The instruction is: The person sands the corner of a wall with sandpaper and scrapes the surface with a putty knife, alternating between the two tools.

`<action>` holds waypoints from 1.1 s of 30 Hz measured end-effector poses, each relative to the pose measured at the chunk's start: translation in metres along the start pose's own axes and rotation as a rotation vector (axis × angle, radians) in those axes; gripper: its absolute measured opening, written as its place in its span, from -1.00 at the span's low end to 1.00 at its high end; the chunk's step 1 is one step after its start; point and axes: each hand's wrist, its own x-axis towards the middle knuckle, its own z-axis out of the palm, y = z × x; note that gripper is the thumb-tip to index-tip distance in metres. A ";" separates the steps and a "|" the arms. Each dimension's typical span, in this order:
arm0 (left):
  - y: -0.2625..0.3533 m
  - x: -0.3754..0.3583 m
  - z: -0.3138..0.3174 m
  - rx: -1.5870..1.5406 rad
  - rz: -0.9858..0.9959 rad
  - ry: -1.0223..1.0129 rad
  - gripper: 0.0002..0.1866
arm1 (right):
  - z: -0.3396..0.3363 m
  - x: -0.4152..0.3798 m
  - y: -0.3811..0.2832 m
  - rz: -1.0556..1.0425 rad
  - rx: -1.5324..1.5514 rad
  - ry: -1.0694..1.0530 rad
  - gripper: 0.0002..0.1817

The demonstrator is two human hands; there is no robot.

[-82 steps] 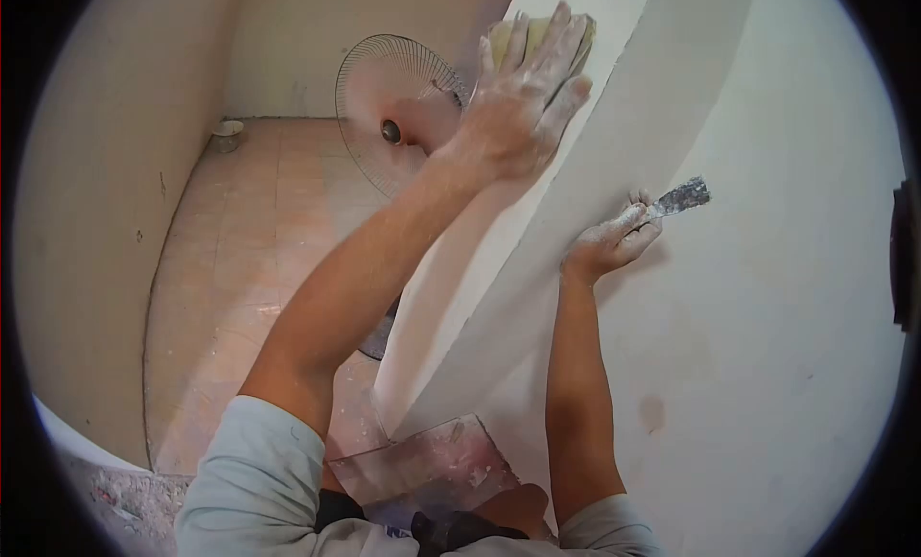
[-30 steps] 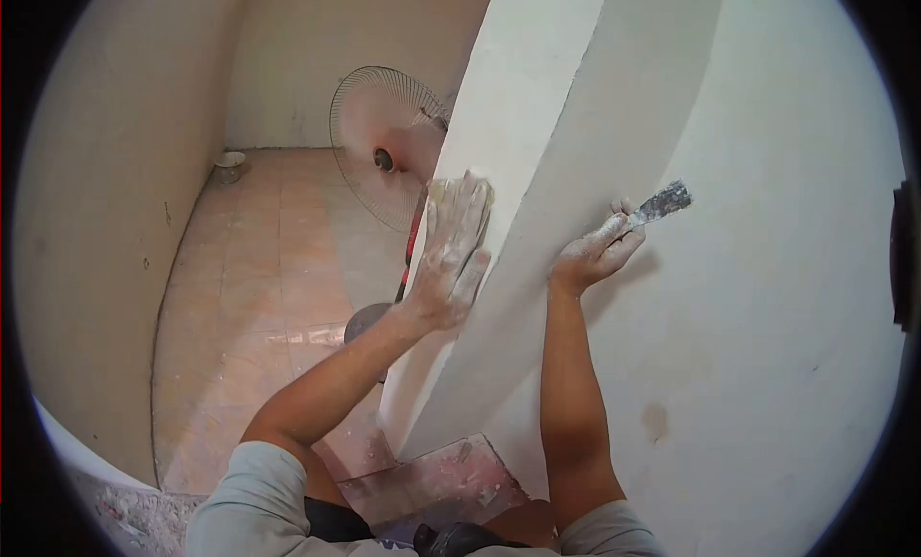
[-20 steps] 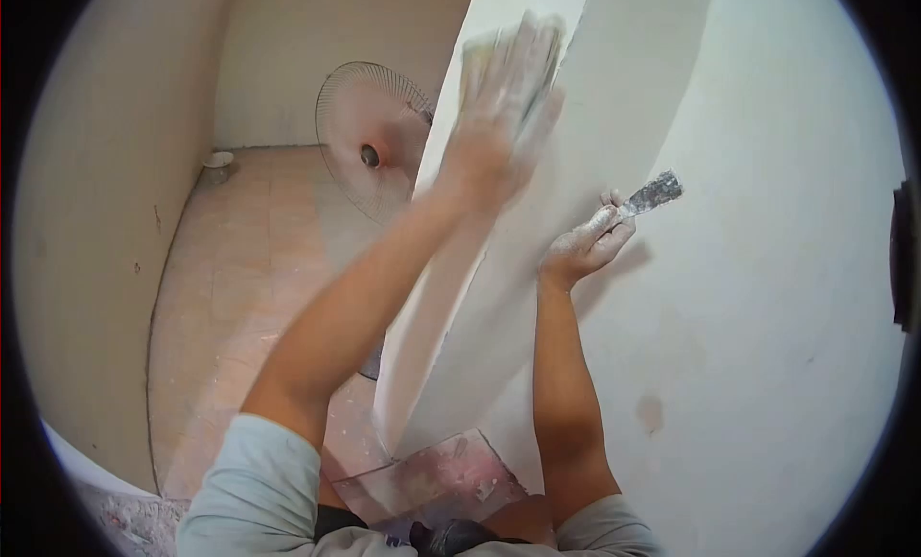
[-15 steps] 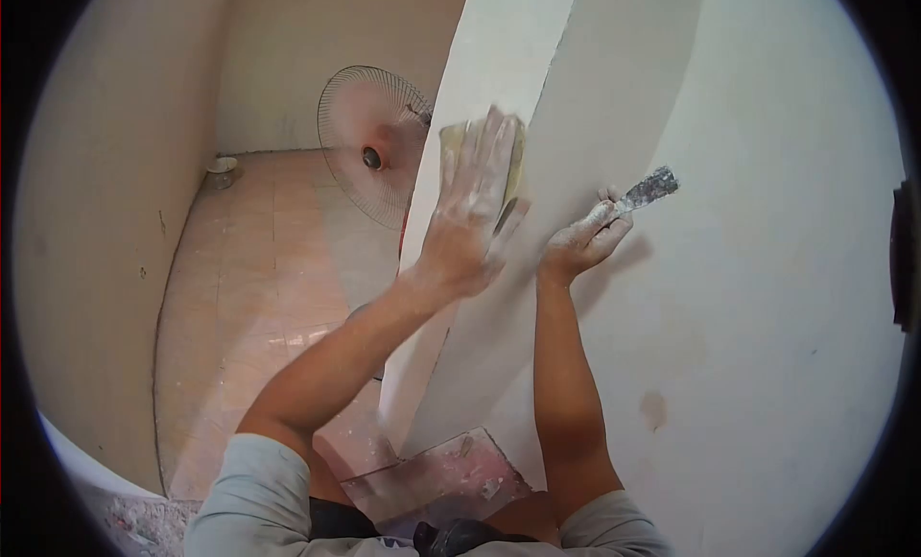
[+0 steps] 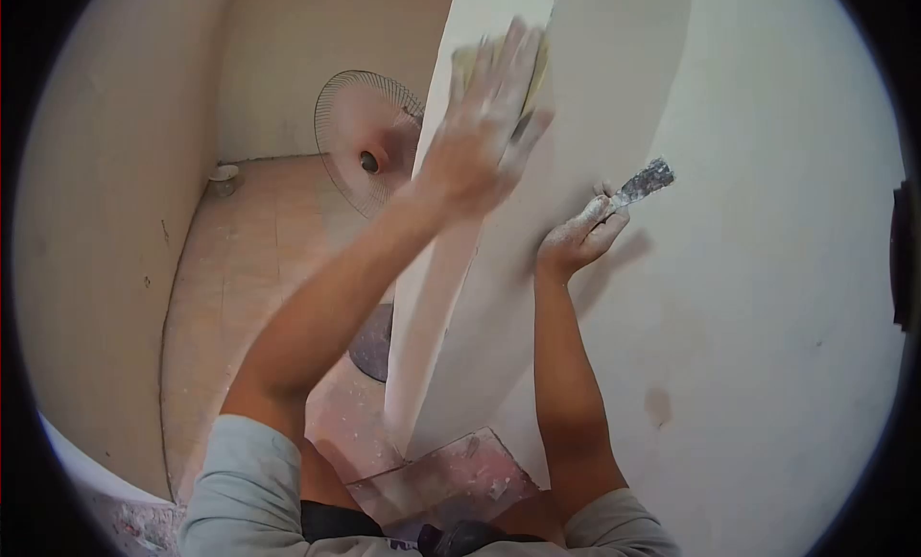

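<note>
My left hand, dusted white and slightly blurred, presses a yellowish piece of sandpaper flat against the narrow white face of the wall end. Its fingers lie over the sheet, whose edges show on both sides of them. Lower and to the right, my right hand is closed around a putty knife, its blade crusted with grey and white and pointing up to the right. That hand is close to the broad side of the wall, where its shadow falls. White powder coats the right fingers too.
Beyond the wall end a round caged fan stands on the tiled floor. A small white bowl sits by the far corner. Below me lies a pinkish, paint-spattered slab. Another wall runs along the left.
My left hand has slid upward along the narrow wall face with the sandpaper, and the left arm reaches farther out. My right hand and the putty knife have hardly moved.
</note>
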 end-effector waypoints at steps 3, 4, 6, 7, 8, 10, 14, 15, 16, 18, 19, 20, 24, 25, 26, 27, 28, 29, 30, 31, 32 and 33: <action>0.000 0.042 -0.004 -0.036 -0.048 0.008 -0.30 | 0.002 0.001 -0.004 -0.004 -0.001 0.001 -0.63; 0.002 0.040 -0.004 -0.057 -0.105 -0.023 -0.31 | 0.000 0.001 -0.006 0.003 -0.028 -0.003 -0.63; 0.002 -0.015 -0.004 -0.049 -0.038 -0.035 -0.28 | 0.001 0.001 -0.003 -0.012 -0.003 0.006 -0.64; 0.003 -0.048 -0.005 -0.021 -0.018 -0.064 -0.26 | 0.002 0.001 -0.005 0.004 0.018 0.012 -0.65; 0.009 -0.073 -0.010 -0.023 -0.051 -0.145 -0.23 | 0.001 0.001 -0.003 0.001 0.006 0.005 -0.66; 0.006 -0.069 -0.007 -0.021 -0.034 -0.117 -0.23 | 0.001 0.001 -0.002 -0.017 0.004 0.014 -0.65; -0.012 0.038 -0.003 -0.018 -0.071 -0.021 -0.31 | 0.002 0.001 -0.004 -0.014 0.007 0.009 -0.64; -0.012 0.034 -0.004 -0.040 -0.048 -0.029 -0.30 | 0.002 0.001 -0.002 -0.026 0.004 0.008 -0.63; -0.012 0.025 -0.007 -0.060 -0.027 -0.040 -0.30 | 0.000 0.000 0.000 -0.034 0.002 0.006 -0.63; 0.000 -0.037 -0.008 -0.051 -0.082 -0.099 -0.29 | 0.000 0.000 0.000 -0.026 0.033 0.002 -0.63; 0.000 -0.067 -0.008 -0.032 -0.067 -0.114 -0.28 | 0.002 0.000 -0.001 -0.033 0.038 0.010 -0.63; 0.005 -0.080 -0.014 -0.044 -0.116 -0.176 -0.27 | 0.003 0.000 -0.002 -0.019 0.034 0.019 -0.63; -0.007 -0.016 -0.010 -0.062 -0.074 -0.089 -0.30 | 0.001 -0.002 -0.002 -0.026 -0.004 -0.001 -0.64; -0.009 0.005 -0.010 -0.062 -0.072 -0.092 -0.30 | 0.002 -0.001 -0.003 -0.028 0.007 0.006 -0.63; -0.010 0.022 -0.010 -0.097 -0.045 -0.076 -0.31 | 0.002 0.000 -0.003 -0.031 0.016 0.014 -0.63; -0.009 0.030 -0.010 -0.133 -0.017 -0.056 -0.31 | 0.000 0.000 -0.004 -0.007 0.001 -0.007 -0.61; -0.014 0.020 -0.003 -0.205 -0.085 -0.087 -0.31 | 0.001 0.002 -0.003 -0.011 0.003 -0.015 -0.61; -0.002 -0.003 -0.005 -0.172 -0.067 -0.077 -0.30 | 0.001 0.001 0.000 -0.022 0.008 -0.010 -0.61; 0.014 -0.032 -0.009 -0.138 -0.045 -0.072 -0.28 | 0.001 0.000 0.000 -0.029 0.013 0.003 -0.60; 0.011 -0.056 -0.009 -0.103 -0.029 -0.112 -0.25 | 0.000 0.000 -0.001 -0.026 -0.003 -0.001 -0.60; 0.013 -0.056 -0.010 -0.079 -0.018 -0.123 -0.24 | -0.001 -0.002 -0.003 -0.023 0.000 0.005 -0.60; 0.013 -0.053 -0.010 -0.054 -0.004 -0.127 -0.22 | -0.001 -0.001 -0.005 -0.022 0.008 0.002 -0.61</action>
